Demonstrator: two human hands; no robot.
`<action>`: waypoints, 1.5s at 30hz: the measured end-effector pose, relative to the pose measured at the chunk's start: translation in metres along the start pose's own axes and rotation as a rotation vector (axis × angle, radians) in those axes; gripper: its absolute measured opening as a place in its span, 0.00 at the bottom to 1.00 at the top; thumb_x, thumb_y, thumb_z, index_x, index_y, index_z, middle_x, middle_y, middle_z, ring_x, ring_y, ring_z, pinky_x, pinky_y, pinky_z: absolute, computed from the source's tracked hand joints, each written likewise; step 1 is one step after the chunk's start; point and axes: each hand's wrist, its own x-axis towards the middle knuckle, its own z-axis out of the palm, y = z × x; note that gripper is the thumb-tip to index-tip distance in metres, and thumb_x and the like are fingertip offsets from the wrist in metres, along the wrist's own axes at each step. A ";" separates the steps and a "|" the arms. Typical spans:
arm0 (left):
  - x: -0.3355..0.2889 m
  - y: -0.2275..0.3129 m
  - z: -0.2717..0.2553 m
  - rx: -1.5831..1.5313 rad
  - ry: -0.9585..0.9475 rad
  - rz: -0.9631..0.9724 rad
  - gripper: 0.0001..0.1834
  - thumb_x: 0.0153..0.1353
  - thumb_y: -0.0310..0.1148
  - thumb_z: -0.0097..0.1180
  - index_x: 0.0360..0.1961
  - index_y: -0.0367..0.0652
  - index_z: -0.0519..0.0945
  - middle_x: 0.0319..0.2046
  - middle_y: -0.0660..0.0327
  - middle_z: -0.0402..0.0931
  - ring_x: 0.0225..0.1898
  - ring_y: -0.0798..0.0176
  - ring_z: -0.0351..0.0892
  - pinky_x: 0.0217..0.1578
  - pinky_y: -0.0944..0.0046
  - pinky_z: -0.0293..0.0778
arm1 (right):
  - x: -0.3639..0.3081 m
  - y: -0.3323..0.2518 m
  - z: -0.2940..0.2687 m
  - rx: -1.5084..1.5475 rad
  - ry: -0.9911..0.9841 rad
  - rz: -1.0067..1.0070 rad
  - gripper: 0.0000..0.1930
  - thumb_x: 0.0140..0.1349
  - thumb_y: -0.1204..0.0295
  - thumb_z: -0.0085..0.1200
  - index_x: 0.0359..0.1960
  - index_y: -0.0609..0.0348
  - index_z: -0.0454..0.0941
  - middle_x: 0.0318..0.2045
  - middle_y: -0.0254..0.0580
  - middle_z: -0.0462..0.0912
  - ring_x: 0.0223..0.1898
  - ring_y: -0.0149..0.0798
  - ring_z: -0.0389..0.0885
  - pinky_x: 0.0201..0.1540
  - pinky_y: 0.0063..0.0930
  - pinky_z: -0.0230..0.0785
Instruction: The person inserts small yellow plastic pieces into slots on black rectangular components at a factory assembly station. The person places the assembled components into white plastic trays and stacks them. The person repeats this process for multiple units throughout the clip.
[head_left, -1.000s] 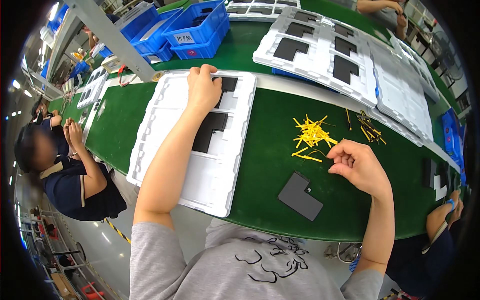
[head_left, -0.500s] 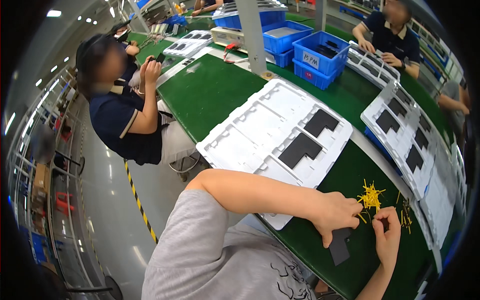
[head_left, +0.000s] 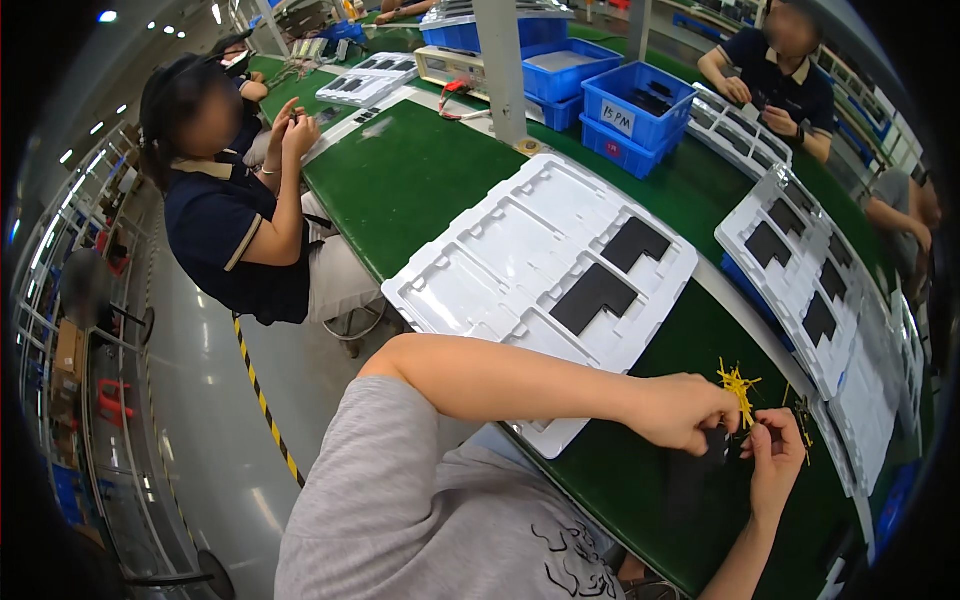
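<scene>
With left fingers [head_left: 722, 402], pinching black piece [head_left: 716, 446]. With right fingers [head_left: 783, 428], curled just beside; cannot tell whether pinching. Note yellow strips [head_left: 739, 386] at their 11 o'clock.

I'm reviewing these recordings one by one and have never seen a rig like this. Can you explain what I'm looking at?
There is no robot here: a person works with two bare hands. The view comes from the left of two wide fisheye cameras worn on the head, looking down, so straight edges bend near the rim.

On the green bench lies a white tray with two black L-shaped pieces in its compartments. Near the hands is a pile of yellow strips; farther back stand blue bins.

The left hand holds a dark flat piece, blurred and partly hidden. The right hand is close beside it, fingertips together; whether it pinches anything is too small to tell.
</scene>
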 end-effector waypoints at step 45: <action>0.007 0.013 0.008 0.013 0.247 -0.163 0.10 0.65 0.27 0.53 0.45 0.36 0.71 0.30 0.57 0.82 0.29 0.70 0.81 0.28 0.69 0.78 | 0.001 -0.011 0.024 0.314 0.048 0.256 0.06 0.63 0.73 0.57 0.35 0.63 0.77 0.25 0.30 0.75 0.23 0.20 0.72 0.25 0.14 0.66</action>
